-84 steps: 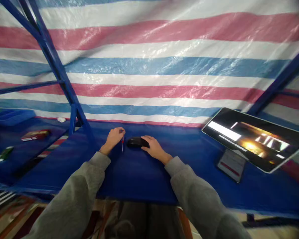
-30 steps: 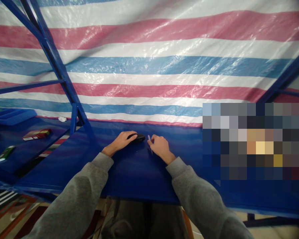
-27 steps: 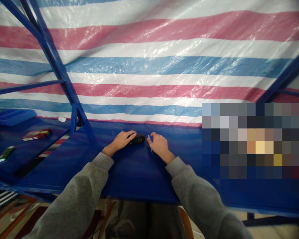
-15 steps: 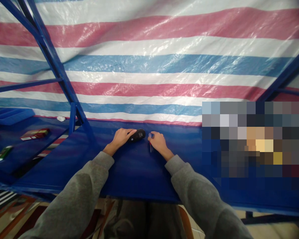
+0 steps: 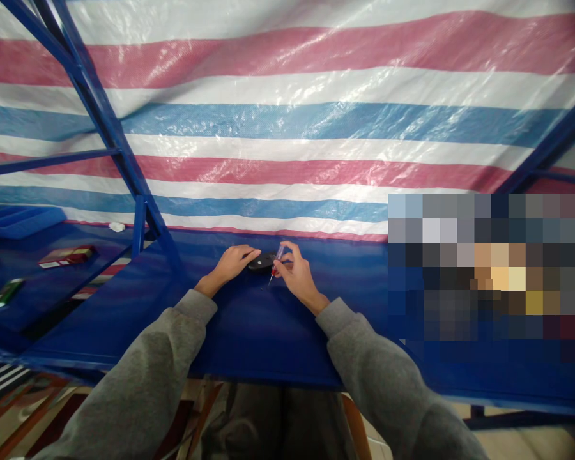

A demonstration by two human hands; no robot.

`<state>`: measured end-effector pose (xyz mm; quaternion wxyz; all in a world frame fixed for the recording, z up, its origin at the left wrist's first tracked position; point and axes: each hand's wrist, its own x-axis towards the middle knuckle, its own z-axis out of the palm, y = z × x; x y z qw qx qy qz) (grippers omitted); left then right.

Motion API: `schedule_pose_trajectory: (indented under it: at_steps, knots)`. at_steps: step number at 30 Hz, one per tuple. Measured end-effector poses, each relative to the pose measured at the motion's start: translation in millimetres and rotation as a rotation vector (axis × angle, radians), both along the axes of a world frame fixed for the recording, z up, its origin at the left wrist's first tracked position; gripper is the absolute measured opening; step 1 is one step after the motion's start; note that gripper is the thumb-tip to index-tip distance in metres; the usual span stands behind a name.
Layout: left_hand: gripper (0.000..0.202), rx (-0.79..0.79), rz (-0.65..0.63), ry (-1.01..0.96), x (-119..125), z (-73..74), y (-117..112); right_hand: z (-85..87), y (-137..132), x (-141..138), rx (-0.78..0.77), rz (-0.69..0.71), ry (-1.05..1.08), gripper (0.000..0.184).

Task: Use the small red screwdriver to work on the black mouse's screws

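One black mouse (image 5: 261,260) on the blue table (image 5: 249,332), left hand (image 5: 230,263) gripping the mouse, right hand (image 5: 292,275) just beside it pinching one small red screwdriver (image 5: 274,267)

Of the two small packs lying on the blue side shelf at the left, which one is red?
The red flat pack farther back on the blue side shelf, nearer the blue tray. The other, the green flat pack, lies closer to the front edge.

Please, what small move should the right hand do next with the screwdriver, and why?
Probably lower the screwdriver tip onto the underside of the mouse. The left hand grips the black mouse on the blue table, and the right hand pinches the small red-handled tool tilted just beside it. Whether the tip touches the mouse cannot be told, nor any screw seen.
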<state>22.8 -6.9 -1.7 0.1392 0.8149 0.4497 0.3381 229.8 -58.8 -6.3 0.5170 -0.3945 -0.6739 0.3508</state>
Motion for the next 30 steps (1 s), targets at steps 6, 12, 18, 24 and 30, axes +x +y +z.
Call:
schedule_pose_trajectory:
  at_steps: [6,12,18,24,30]
  knots:
    - [0.037,0.024,-0.001,0.007,1,-1.0,0,-0.4,-1,-2,-0.021,0.04,0.041,0.044]
    - [0.029,0.193,0.049,-0.117,0,18.1,-22,6.3,-4,-1,0.027,-0.067,0.183,0.048]
    - [0.023,0.14,-0.241,0.033,5,16.6,-34,11.3,-7,0,0.055,-0.163,0.322,0.049]
    - [0.021,0.146,-0.201,0.061,8,9.4,-28,12.0,-8,-2,0.061,-0.192,0.376,0.047]
    - [0.023,0.16,-0.194,0.074,9,8.5,-27,12.9,-8,-3,0.074,-0.179,0.426,0.046]
